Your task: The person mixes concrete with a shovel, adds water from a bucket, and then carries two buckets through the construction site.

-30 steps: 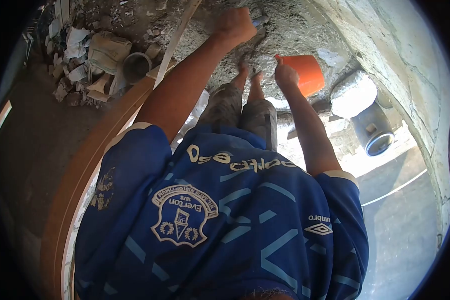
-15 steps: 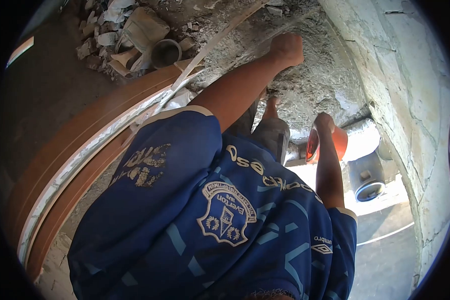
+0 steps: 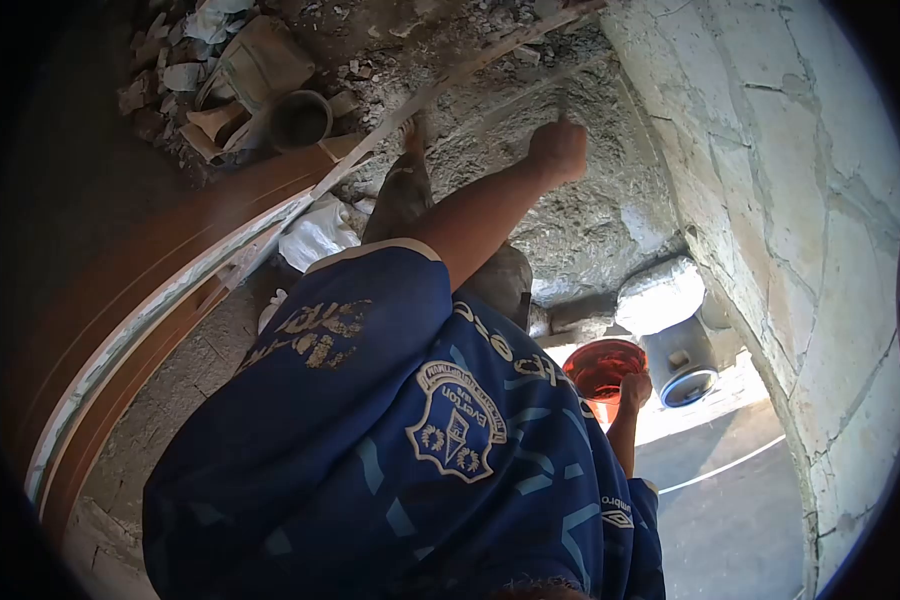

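Observation:
My left hand point(image 3: 558, 150) is closed in a fist above the rough grey mortar floor point(image 3: 610, 180). A thin dark shape shows beyond its knuckles, too blurred to name. My right hand point(image 3: 635, 388) grips the rim of a red bucket point(image 3: 606, 368) close to my right side. The bucket's mouth faces up toward me; I cannot make out anything in it. Beside it stands a grey-blue bucket-like container point(image 3: 682, 362) with a round rim.
A rough block wall point(image 3: 760, 200) rises on the right. A straight wooden strip point(image 3: 450, 90) crosses the floor. Brown curved-looking frames point(image 3: 170, 240) lie at left. Rubble point(image 3: 160, 80), a sack point(image 3: 265, 65) and a round pot point(image 3: 300, 120) sit far left. A white wrapped bundle point(image 3: 660, 295) lies near the wall.
My right hand has drawn the red bucket back toward my body, and its mouth now shows. My left fist has shifted slightly. A bare foot has come into view near the wooden strip.

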A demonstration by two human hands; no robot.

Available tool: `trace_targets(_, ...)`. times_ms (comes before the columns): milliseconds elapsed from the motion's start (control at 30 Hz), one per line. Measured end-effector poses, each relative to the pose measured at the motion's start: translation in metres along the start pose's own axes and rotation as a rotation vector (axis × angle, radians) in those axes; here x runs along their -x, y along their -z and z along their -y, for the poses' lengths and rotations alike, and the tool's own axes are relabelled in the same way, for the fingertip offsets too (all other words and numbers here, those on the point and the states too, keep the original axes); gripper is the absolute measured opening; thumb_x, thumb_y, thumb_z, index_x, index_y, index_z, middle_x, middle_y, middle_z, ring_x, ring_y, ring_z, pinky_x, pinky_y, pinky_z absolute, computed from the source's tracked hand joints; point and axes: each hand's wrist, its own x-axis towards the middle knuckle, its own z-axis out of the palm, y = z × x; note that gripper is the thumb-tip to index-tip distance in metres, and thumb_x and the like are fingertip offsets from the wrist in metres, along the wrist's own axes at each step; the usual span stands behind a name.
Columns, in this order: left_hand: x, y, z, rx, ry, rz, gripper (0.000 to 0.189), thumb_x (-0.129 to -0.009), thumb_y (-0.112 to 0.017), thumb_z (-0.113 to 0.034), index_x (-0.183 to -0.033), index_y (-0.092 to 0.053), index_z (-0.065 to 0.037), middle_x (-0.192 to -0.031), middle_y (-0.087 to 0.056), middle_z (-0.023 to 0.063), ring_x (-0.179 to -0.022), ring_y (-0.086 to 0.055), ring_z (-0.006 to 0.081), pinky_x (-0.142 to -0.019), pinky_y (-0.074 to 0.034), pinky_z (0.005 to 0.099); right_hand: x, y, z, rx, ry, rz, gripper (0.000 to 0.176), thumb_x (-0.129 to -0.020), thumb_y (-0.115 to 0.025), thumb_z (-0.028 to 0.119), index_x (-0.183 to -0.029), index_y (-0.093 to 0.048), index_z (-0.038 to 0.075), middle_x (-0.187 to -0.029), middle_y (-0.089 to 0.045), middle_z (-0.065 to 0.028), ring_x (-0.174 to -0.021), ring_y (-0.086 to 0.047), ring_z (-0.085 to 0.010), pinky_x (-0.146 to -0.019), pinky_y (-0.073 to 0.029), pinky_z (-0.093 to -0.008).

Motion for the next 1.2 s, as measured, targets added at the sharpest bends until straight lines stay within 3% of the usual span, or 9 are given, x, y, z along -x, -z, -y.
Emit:
trace_targets(167,0.009,0.013,0.007,0.077,-0.033,0.056,0.018,-0.078,-0.067,-0.013,-0.088,-0.075,-0.001,-0.095,-0.072,0.0219,-0.092,-0.073,0.0346,-0.079,-0.06,0.0434,0.025,0.052,0.042,-0.241,-0.094,-0.336,0.043,-0.08,-0.055,0.015,-0.117,-0.06,-0.007,-0.103,-0.069,-0.032,-0.099,-0.069,-0.0452,-0.088,-0.054,-0.0526)
trace_targets(233,0.008,0.022,0.02,0.1,-0.045,0.047,0.018,-0.077,-0.067,-0.013,-0.088,-0.075,-0.002,-0.096,-0.072,0.022,-0.093,-0.072,0.0331,-0.084,-0.058,0.0454,0.038,0.115,0.081,-0.853,-0.255,-0.248,0.021,-0.075,-0.061,0.005,-0.094,-0.063,-0.005,-0.073,-0.067,-0.0168,-0.052,-0.061,-0.0252,-0.049,-0.05,-0.0406)
trace_targets(300,0.011,0.018,0.041,0.215,-0.04,0.089,0.033,-0.077,-0.067,-0.016,-0.102,-0.068,0.005,-0.108,-0.067,0.0301,-0.095,-0.072,0.039,-0.079,-0.06,0.0459,0.042,0.168,0.109,-1.108,-0.17,-0.272,0.021,-0.079,-0.068,0.011,-0.093,-0.06,-0.002,-0.059,-0.056,-0.0078,-0.04,-0.047,-0.015,-0.037,-0.036,-0.0324)
trace_targets(467,0.036,0.051,0.104,0.487,0.01,0.211,0.063,-0.079,-0.075,-0.046,-0.118,-0.065,0.002,-0.117,-0.065,0.0258,-0.11,-0.065,0.0391,-0.096,-0.052,0.046,0.11,0.317,0.213,-1.113,0.275,-0.437,0.041,-0.082,-0.075,0.015,-0.119,-0.062,0.004,-0.064,-0.053,0.0023,-0.045,-0.035,-0.0048,-0.04,-0.023,-0.0245)
trace_targets(567,0.062,0.075,0.164,0.645,-0.007,0.145,0.077,-0.08,-0.074,-0.06,-0.127,-0.064,0.0,-0.127,-0.064,0.0213,-0.122,-0.06,0.0358,-0.105,-0.046,0.0428,0.134,0.381,0.28,-0.834,0.461,-0.481,0.036,-0.084,-0.074,0.014,-0.116,-0.061,0.002,-0.096,-0.065,-0.0107,-0.085,-0.059,-0.017,-0.075,-0.049,-0.0331)
trace_targets(733,0.111,0.093,0.328,0.642,0.382,-0.097,0.076,-0.081,-0.077,-0.055,-0.129,-0.063,0.001,-0.129,-0.064,0.0236,-0.122,-0.062,0.0336,-0.103,-0.049,0.0408,0.154,0.433,0.426,-0.706,0.952,-0.615,0.029,-0.086,-0.071,0.007,-0.112,-0.06,0.002,-0.096,-0.067,-0.0116,-0.082,-0.061,-0.0164,-0.073,-0.05,-0.0309)
trace_targets(867,0.122,0.058,0.459,0.829,0.62,-0.118,0.08,-0.079,-0.078,-0.057,-0.131,-0.06,0.002,-0.127,-0.065,0.0235,-0.121,-0.061,0.0351,-0.102,-0.048,0.0428,0.196,0.432,0.58,-0.913,0.795,-0.253,0.026,-0.085,-0.071,0.007,-0.109,-0.063,0.003,-0.079,-0.063,-0.005,-0.062,-0.056,-0.0091,-0.052,-0.042,-0.0245)
trace_targets(967,0.128,0.057,0.528,0.649,0.899,-0.457,0.085,-0.076,-0.08,-0.046,-0.141,-0.051,0.002,-0.137,-0.056,0.0282,-0.129,-0.053,0.0408,-0.108,-0.044,0.0462,0.169,0.393,0.707,-1.012,0.844,0.012,0.017,-0.084,-0.072,0.012,-0.099,-0.064,0.007,-0.066,-0.057,0.0,-0.048,-0.047,-0.0054,-0.039,-0.028,-0.0218)
trace_targets(1200,0.117,0.003,0.832,0.356,1.194,-0.577,0.057,-0.077,-0.075,-0.019,-0.121,-0.056,0.011,-0.106,-0.067,0.0317,-0.105,-0.067,0.0427,-0.09,-0.054,0.0491,0.056,0.203,0.973,-0.928,0.648,0.296,0.019,-0.086,-0.073,0.015,-0.097,-0.063,0.002,-0.079,-0.064,-0.0062,-0.054,-0.057,-0.0156,-0.041,-0.035,-0.0271)
